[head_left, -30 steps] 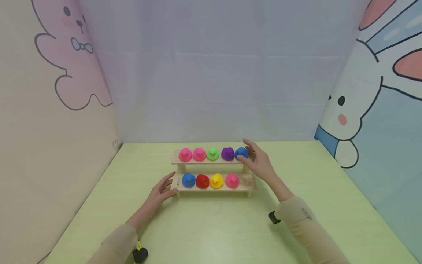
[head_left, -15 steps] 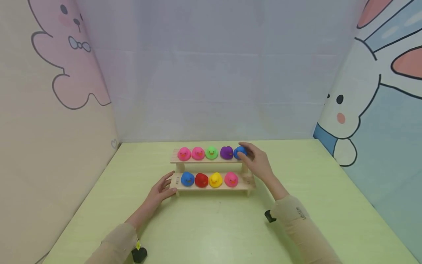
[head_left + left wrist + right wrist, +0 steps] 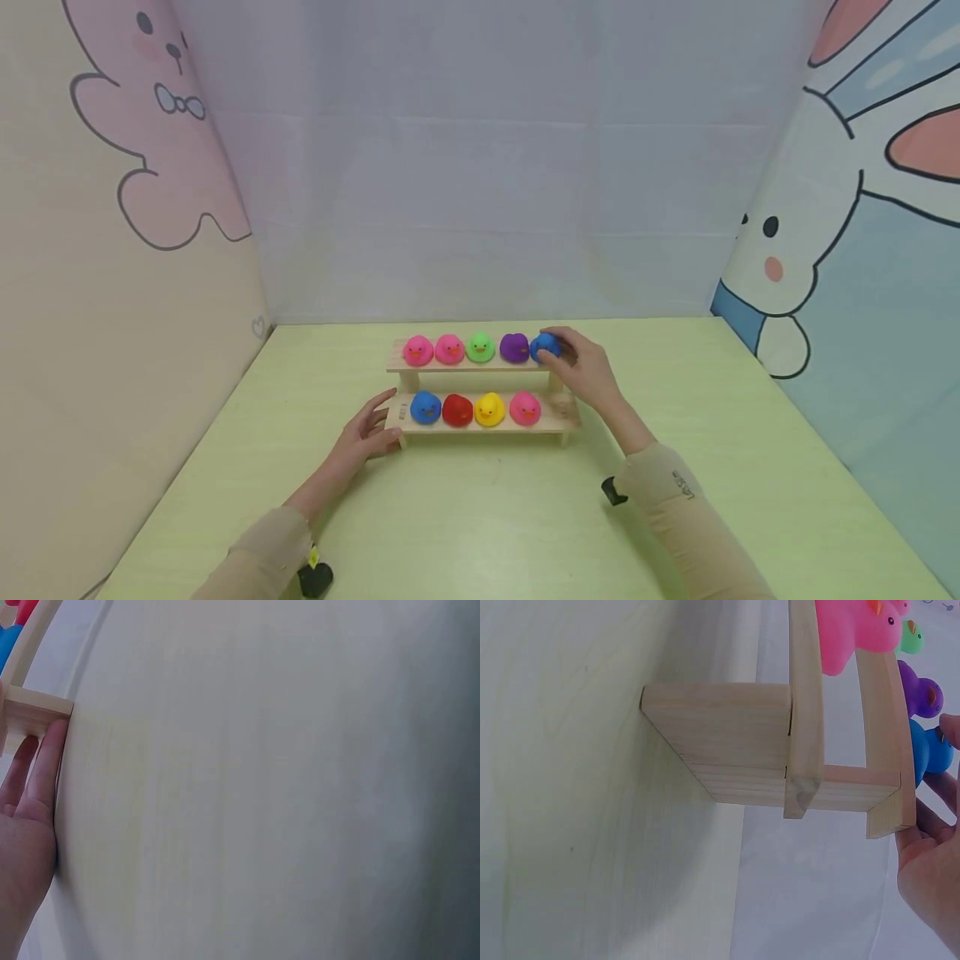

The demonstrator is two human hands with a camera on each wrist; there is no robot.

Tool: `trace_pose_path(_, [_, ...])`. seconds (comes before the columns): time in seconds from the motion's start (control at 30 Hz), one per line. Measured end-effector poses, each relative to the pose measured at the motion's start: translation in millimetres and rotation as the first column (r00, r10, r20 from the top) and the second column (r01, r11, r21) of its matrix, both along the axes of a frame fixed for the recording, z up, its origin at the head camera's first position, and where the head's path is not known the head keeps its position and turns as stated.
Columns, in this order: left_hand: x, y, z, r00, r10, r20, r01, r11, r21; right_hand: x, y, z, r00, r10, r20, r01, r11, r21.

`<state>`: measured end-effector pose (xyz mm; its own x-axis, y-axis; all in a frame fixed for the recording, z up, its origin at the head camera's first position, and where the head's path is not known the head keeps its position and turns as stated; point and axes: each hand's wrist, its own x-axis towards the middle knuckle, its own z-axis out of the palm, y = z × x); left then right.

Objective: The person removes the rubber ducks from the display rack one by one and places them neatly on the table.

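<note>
A two-tier wooden stand bears rubber ducks on both steps. My right hand holds the blue rubber duck at the right end of the upper step, thumb in front and fingers behind. In the right wrist view, this blue duck sits on the upper board beside the purple duck. At the stand's left end, my left hand grips the lower step, its thumb at the front edge. In the left wrist view, fingers of the left hand touch the stand's wooden end piece.
Two pink ducks and a green duck fill the upper step's left part. Below stand a blue duck, a red duck, a yellow duck and a pink duck. Cloth walls surround the pale table.
My right hand has moved slightly left and closed its fingers and thumb around the blue duck on the upper step. The left hand stays at the stand's left end.
</note>
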<state>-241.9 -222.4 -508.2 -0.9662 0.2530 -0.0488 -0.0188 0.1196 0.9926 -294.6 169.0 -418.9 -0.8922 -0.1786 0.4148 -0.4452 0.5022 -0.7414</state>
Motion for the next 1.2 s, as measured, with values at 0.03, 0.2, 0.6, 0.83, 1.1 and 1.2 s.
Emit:
trace_pose_path(0.03, [0.3,0.1,0.3,1.0,0.003,0.001,-0.003,1.0,0.001,-0.1,0,0.1,1.0,0.0,0.002,0.0,1.0,0.003])
trace_pose_path(0.2, [0.7,0.5,1.5,1.0,0.007,0.01,-0.007,1.0,0.0,-0.3,1,-0.2,1.0,0.001,0.006,-0.001,1.0,0.011])
trace_pose_path(0.6, [-1.4,-1.1,-0.3,1.0,-0.025,0.011,0.024,0.999,0.025,0.9,-1,-1.1,1.0,0.001,-0.026,-0.001,1.0,-0.01])
trace_pose_path(0.83, [-0.3,0.1,0.3,1.0,-0.008,0.025,0.007,1.0,0.015,6.2,3,1.7,0.999,0.03,-0.034,-0.032,0.998,-0.051])
trace_pose_path(1.1, [1.3,1.4,0.1,0.999,0.019,0.037,-0.018,1.0,-0.016,2.1,10,10.1,0.994,0.11,0.002,-0.11,0.994,-0.007])
trace_pose_path(1.2, [1.2,1.9,0.8,0.999,0.028,0.04,-0.027,0.999,-0.018,-4.2,17,15.4,0.995,0.095,0.005,-0.095,0.995,-0.003])
